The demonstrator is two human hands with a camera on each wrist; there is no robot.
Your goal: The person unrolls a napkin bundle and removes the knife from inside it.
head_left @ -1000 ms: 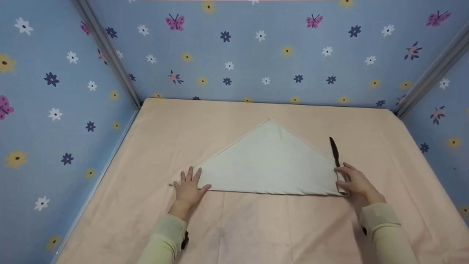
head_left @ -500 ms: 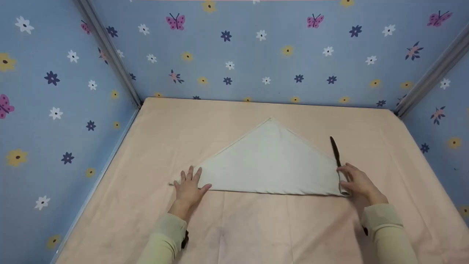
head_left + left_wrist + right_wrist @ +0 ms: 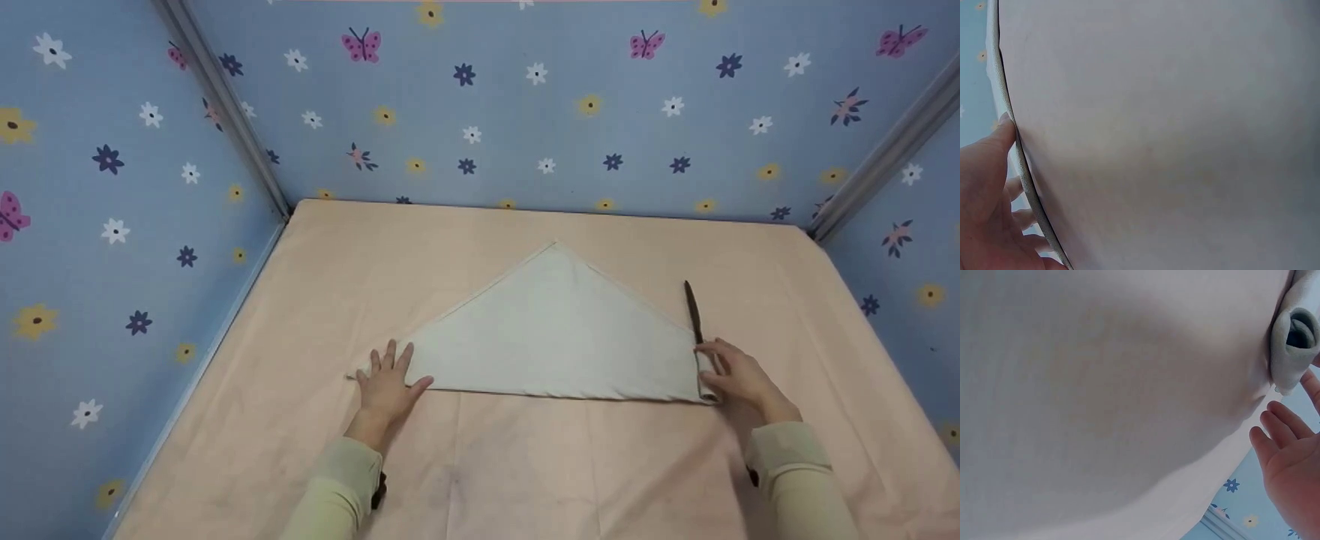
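A pale napkin, folded to a broad point at the far side, lies flat in the head view. My left hand rests on its left end with fingers spread; the left wrist view shows the thumb at the hem. At the right end the cloth is rolled around a dark table knife, whose blade sticks out toward the far side. My right hand holds this roll between thumb and fingers. The knife's other end is hidden inside the roll.
A peach cloth covers the table beneath the napkin. Blue panels with flowers and butterflies stand behind and at both sides, joined by grey corner posts.
The right hand, the knife and the rolled end have shifted slightly to the right, with the roll turning and the blade now seen narrower. The left hand stays in place.
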